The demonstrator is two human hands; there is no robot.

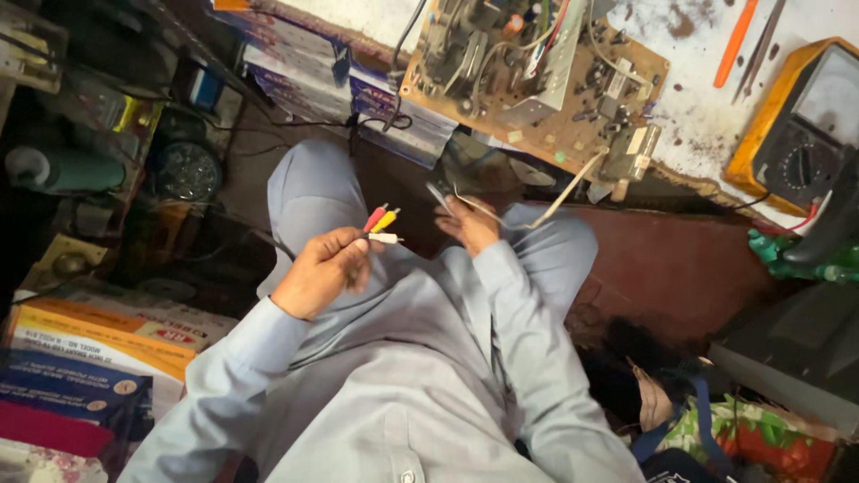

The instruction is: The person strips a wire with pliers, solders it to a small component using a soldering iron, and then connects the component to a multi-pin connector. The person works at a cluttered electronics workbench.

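My left hand (322, 270) is closed around a bunch of three cable plugs (382, 224), one red, one yellow and one white, which stick out toward the right. My right hand (469, 224) is over my right knee and pinches a thin white wire (555, 199) that runs up to a brown circuit board (537, 76). The board lies on the edge of a white workbench (707, 116), crowded with components and wires. My grey trousers and shirt fill the lower middle of the view.
A yellow multimeter (796, 125) sits at the bench's right end, with an orange tool (735, 43) above it. Stacked boxes (89, 349) lie at lower left, shelves with clutter at upper left, and a bag (716, 429) at lower right.
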